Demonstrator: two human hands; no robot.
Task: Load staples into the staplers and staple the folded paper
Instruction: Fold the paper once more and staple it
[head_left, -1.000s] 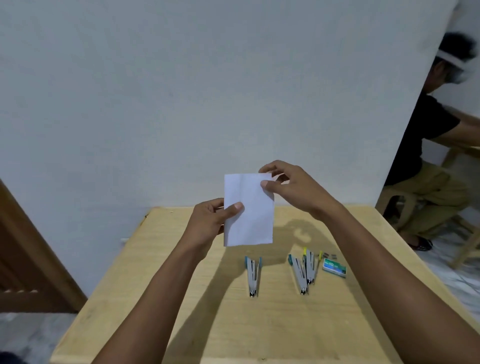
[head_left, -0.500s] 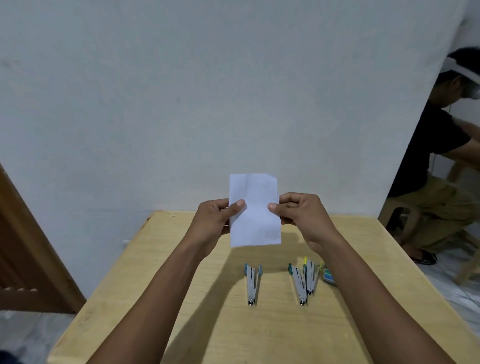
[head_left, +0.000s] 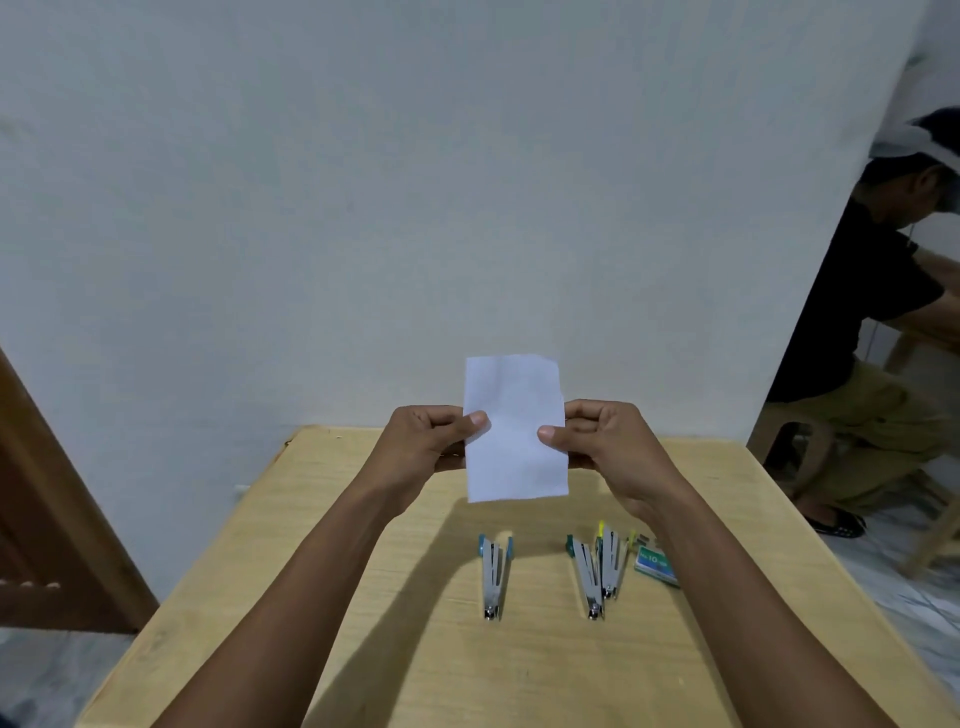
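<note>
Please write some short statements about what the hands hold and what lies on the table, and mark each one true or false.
1. Both hands hold the white paper above the table. True: the left hand and the right hand pinch its two side edges.
2. Two staplers lie on the table. False: there are three, one stapler alone and a close pair to its right.
3. The green staple box lies to the right of the pair. True.
4. One hand holds a stapler. False: all three lie untouched on the table.

White folded paper (head_left: 514, 431) upright above 3 staplers (head_left: 495, 576)
</note>
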